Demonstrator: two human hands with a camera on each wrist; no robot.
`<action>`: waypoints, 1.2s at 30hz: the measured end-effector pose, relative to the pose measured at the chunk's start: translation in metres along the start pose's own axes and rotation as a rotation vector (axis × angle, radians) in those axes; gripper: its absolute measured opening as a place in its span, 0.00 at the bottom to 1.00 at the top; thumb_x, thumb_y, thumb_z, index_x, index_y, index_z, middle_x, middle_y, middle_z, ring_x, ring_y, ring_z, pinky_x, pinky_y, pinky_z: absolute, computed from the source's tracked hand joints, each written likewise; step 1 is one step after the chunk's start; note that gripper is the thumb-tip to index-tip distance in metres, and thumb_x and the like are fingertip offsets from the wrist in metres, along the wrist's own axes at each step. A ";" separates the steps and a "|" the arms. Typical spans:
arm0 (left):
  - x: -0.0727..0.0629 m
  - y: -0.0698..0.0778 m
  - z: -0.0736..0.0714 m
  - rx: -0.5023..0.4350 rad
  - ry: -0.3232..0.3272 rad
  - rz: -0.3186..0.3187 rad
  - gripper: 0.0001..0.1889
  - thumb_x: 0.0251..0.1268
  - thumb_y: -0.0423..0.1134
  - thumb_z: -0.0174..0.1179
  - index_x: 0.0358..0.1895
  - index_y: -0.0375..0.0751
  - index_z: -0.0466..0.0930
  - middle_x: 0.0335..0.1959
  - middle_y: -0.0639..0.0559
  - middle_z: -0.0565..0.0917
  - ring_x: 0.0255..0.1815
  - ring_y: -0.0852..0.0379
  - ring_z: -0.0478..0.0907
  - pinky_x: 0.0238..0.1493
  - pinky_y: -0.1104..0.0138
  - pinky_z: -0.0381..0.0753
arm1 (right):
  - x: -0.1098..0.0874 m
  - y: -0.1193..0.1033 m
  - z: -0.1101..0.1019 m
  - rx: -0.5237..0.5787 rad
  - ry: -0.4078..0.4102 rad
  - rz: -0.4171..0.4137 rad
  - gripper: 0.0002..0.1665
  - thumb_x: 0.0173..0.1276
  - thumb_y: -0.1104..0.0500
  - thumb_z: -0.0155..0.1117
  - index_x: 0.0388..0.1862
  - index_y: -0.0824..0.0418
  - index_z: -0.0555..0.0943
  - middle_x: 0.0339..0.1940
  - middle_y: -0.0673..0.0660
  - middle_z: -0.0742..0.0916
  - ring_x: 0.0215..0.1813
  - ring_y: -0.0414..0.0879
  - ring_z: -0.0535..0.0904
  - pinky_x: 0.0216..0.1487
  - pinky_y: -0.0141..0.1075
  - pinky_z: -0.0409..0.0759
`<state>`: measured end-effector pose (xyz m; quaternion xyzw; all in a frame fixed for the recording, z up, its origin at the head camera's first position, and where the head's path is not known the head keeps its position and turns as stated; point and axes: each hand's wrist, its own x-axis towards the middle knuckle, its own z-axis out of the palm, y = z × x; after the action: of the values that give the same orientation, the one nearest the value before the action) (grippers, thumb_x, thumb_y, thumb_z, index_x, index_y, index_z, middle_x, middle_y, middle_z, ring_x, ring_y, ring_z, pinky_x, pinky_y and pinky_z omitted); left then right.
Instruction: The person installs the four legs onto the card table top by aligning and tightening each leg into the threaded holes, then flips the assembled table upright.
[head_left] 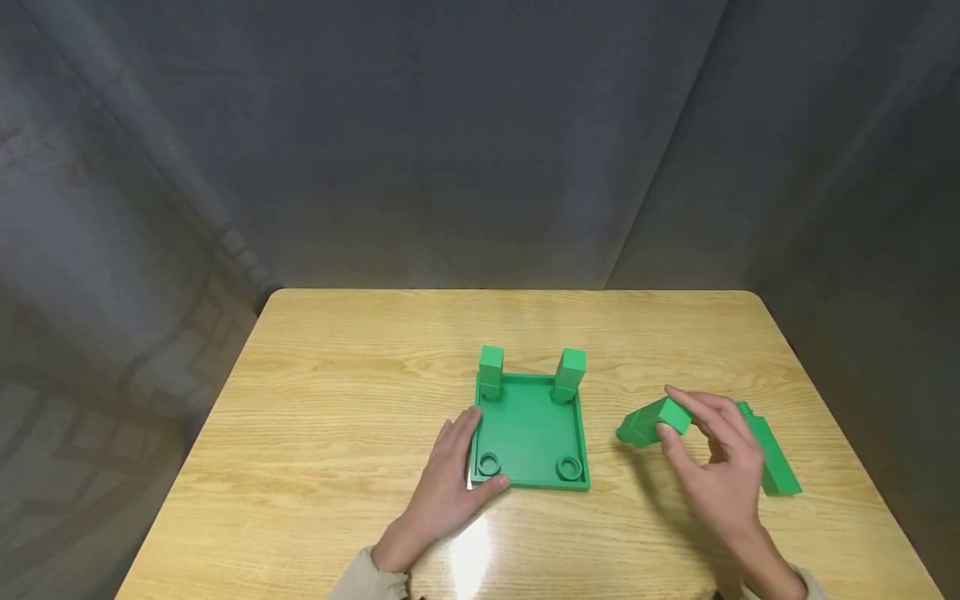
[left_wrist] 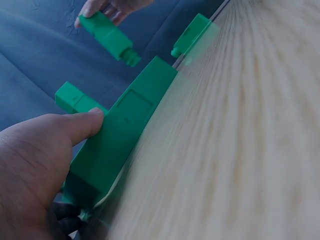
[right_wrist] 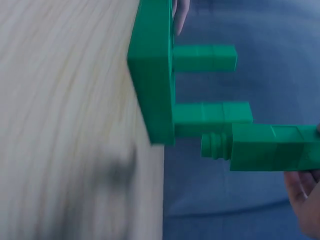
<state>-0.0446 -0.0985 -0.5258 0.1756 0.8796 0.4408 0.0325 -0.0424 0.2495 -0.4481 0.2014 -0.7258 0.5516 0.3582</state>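
A green square base with a raised rim lies on the table. Two green square legs stand upright at its far corners; round sockets show at the two near ones. My left hand grips the near-left corner, fingers along the left side and thumb on the near edge. To the right of the base, my right hand pinches a third leg by its plain end between thumb and fingers. Its threaded end points down toward the table, apart from the base.
Another green leg with a threaded tip lies on the wooden table, right of my right hand. Dark grey curtains hang behind the table and along its sides.
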 end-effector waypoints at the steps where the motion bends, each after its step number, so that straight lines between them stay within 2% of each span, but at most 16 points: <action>1: 0.000 0.000 -0.001 0.001 -0.008 -0.002 0.58 0.70 0.59 0.75 0.92 0.39 0.50 0.92 0.43 0.57 0.93 0.44 0.50 0.93 0.50 0.39 | 0.002 -0.002 0.004 0.011 -0.009 -0.009 0.19 0.66 0.80 0.71 0.55 0.89 0.82 0.56 0.54 0.86 0.60 0.45 0.83 0.69 0.27 0.82; 6: -0.002 -0.003 -0.012 -0.010 -0.092 -0.008 0.61 0.69 0.61 0.75 0.93 0.43 0.46 0.93 0.44 0.52 0.93 0.42 0.45 0.93 0.45 0.39 | 0.006 -0.009 0.026 0.062 -0.051 -0.049 0.21 0.74 0.69 0.76 0.55 0.88 0.83 0.55 0.55 0.86 0.60 0.44 0.84 0.70 0.29 0.83; 10: -0.003 -0.007 -0.024 -0.019 -0.171 0.008 0.61 0.68 0.58 0.78 0.93 0.46 0.46 0.93 0.43 0.50 0.93 0.35 0.42 0.90 0.36 0.42 | 0.007 -0.013 0.039 0.102 -0.078 -0.072 0.24 0.76 0.63 0.77 0.55 0.86 0.84 0.54 0.58 0.86 0.59 0.44 0.84 0.68 0.29 0.83; 14: -0.003 -0.012 -0.034 -0.015 -0.229 0.031 0.58 0.68 0.58 0.78 0.93 0.49 0.51 0.93 0.43 0.51 0.92 0.30 0.44 0.87 0.30 0.48 | 0.010 -0.015 0.049 0.149 -0.095 -0.082 0.23 0.75 0.64 0.77 0.56 0.85 0.85 0.52 0.61 0.86 0.58 0.44 0.84 0.67 0.28 0.84; 17: -0.002 -0.016 -0.042 0.003 -0.233 0.053 0.53 0.69 0.59 0.76 0.92 0.53 0.57 0.92 0.43 0.56 0.90 0.27 0.51 0.84 0.26 0.54 | 0.012 -0.017 0.055 0.188 -0.121 -0.086 0.22 0.75 0.66 0.77 0.57 0.84 0.85 0.53 0.63 0.86 0.59 0.45 0.84 0.65 0.28 0.84; 20: -0.001 -0.020 -0.048 0.019 -0.216 0.074 0.49 0.70 0.59 0.75 0.90 0.55 0.62 0.90 0.44 0.62 0.88 0.27 0.57 0.82 0.25 0.59 | 0.014 -0.020 0.063 0.201 -0.167 -0.096 0.22 0.77 0.63 0.76 0.58 0.81 0.86 0.53 0.63 0.87 0.59 0.45 0.84 0.64 0.27 0.84; 25: 0.001 -0.026 -0.051 0.018 -0.187 0.102 0.45 0.70 0.59 0.76 0.87 0.56 0.67 0.87 0.46 0.68 0.86 0.30 0.63 0.83 0.29 0.62 | 0.013 -0.025 0.080 0.180 -0.228 -0.102 0.23 0.79 0.56 0.76 0.60 0.74 0.89 0.51 0.64 0.88 0.59 0.45 0.84 0.64 0.28 0.84; 29: 0.002 -0.029 -0.051 0.004 -0.183 0.105 0.45 0.69 0.59 0.76 0.87 0.57 0.69 0.86 0.48 0.70 0.86 0.31 0.65 0.83 0.31 0.62 | 0.010 -0.030 0.093 0.167 -0.277 -0.067 0.23 0.81 0.53 0.74 0.62 0.70 0.89 0.52 0.62 0.87 0.58 0.45 0.84 0.64 0.27 0.83; 32: 0.003 -0.030 -0.051 -0.001 -0.180 0.115 0.45 0.69 0.58 0.77 0.87 0.56 0.69 0.86 0.48 0.71 0.85 0.31 0.65 0.83 0.31 0.63 | 0.008 -0.033 0.102 0.156 -0.322 -0.034 0.21 0.76 0.60 0.78 0.64 0.67 0.89 0.53 0.60 0.88 0.57 0.46 0.84 0.62 0.27 0.83; 36: 0.003 -0.030 -0.051 0.001 -0.177 0.126 0.46 0.69 0.58 0.77 0.87 0.54 0.69 0.85 0.47 0.71 0.85 0.32 0.66 0.83 0.32 0.63 | 0.005 -0.032 0.114 0.136 -0.375 -0.022 0.28 0.63 0.73 0.80 0.64 0.66 0.89 0.53 0.58 0.88 0.56 0.49 0.85 0.62 0.29 0.83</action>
<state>-0.0663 -0.1528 -0.5179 0.2691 0.8607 0.4244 0.0822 -0.0572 0.1322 -0.4388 0.3323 -0.7386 0.5482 0.2085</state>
